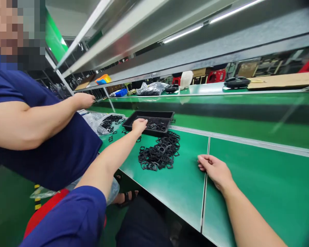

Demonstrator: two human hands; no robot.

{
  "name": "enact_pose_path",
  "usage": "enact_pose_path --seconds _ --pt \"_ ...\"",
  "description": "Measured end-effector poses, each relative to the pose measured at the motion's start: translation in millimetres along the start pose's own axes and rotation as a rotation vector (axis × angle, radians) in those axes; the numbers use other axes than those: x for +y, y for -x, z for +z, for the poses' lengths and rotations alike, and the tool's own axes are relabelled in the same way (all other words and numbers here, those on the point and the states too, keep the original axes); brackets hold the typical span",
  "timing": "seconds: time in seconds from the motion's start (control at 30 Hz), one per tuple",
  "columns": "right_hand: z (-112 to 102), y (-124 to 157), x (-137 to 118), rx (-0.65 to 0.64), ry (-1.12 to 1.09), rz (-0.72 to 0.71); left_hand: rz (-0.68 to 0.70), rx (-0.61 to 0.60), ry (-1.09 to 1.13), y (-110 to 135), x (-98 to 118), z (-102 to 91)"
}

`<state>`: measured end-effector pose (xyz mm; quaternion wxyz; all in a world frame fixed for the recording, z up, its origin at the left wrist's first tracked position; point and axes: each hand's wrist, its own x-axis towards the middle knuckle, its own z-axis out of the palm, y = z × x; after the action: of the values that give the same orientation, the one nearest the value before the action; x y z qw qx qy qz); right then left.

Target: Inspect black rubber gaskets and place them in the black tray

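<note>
My left hand [139, 126] reaches over the near edge of a black rectangular tray [134, 120], its fingers closed together. Whether anything is between them I cannot make out against the dark tray. Several small black ring-shaped parts [156, 127] lie in the tray. In front of it, on the green table, is a loose heap of black ring-like frames [161, 151]. To the right of this heap, my right hand [216, 171] is over the table near a seam, fingers curled and thumb against them. No part shows in its grip.
A person in a dark blue shirt [41, 133] stands close on the left, one arm stretched out. A clear plastic bag [95, 123] of black parts lies left of the tray. Behind runs a raised ledge [206, 90] with a plastic-wrapped bundle [151, 89]; metal shelving [170, 55] hangs above.
</note>
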<state>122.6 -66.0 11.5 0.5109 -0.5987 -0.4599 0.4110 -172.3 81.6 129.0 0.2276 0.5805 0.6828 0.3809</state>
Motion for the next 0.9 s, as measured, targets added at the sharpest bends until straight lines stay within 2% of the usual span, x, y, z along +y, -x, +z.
enact_pose_path --seconds 0.13,0.23,0.3,0.4,0.5,0.6,0.67,0.8,0.9 --pt "1 -4 10 -0.013 0.257 -0.068 0.012 0.022 -0.318 -12 -64 -41.7" --pt "5 -5 12 0.017 0.436 -0.136 0.053 -0.001 -0.481 -6 -93 -57.6" --pt "8 -3 8 0.018 0.482 -0.140 0.118 -0.023 -0.534 5 -104 -54.8" --pt "15 -3 -2 0.059 0.558 -0.095 0.281 -0.058 -0.535 28 -118 -37.8" --pt "19 -18 -6 0.061 0.627 -0.104 0.452 -0.068 -0.532 45 -136 -19.8" --pt "22 -49 -4 0.056 0.681 -0.233 0.579 0.055 -0.601 49 -153 -9.5" --pt "27 -76 -1 0.083 0.728 -0.353 0.606 0.112 -0.642 47 -159 -6.9" --pt "45 -134 2 0.065 0.773 -0.586 0.594 0.119 -0.689 42 -162 -6.2" --pt "62 -172 2 0.048 0.792 -0.642 0.579 0.118 -0.707 43 -160 -6.7"
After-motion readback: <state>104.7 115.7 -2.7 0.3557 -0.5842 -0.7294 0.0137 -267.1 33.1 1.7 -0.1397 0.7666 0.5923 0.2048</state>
